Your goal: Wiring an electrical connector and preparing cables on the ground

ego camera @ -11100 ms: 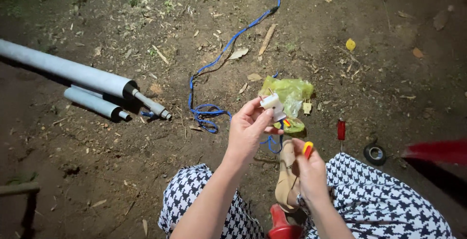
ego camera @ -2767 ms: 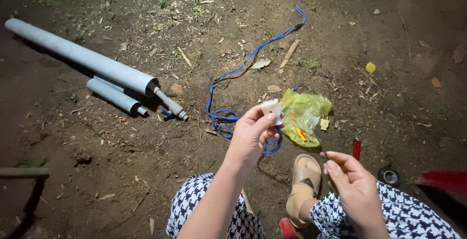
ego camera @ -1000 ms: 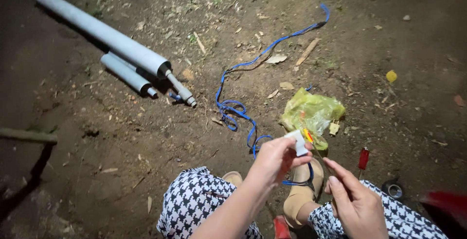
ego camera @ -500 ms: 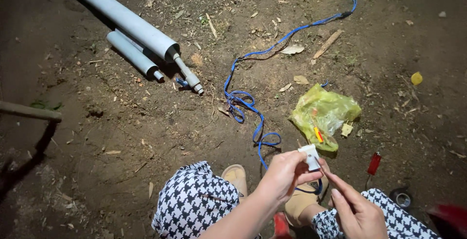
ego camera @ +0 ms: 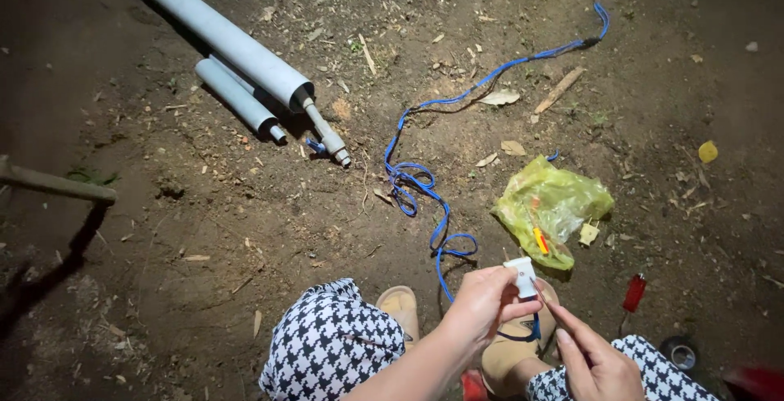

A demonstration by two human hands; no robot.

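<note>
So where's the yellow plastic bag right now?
In the head view the yellow plastic bag lies on the dirt at centre-right, just beyond the small white part in the left hand, beside the blue cable.

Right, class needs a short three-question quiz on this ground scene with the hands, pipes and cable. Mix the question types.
1. True or false: the left hand holds a small white plug-like fitting.
2. Which lies beside the yellow plastic bag? A) blue cable B) metal bucket C) green hose
3. Fill in: the right hand points a finger toward the white ____.

Key: 1 true; 2 A; 3 fitting. The grey pipes lie apart from both hands, on the bare soil.
</note>
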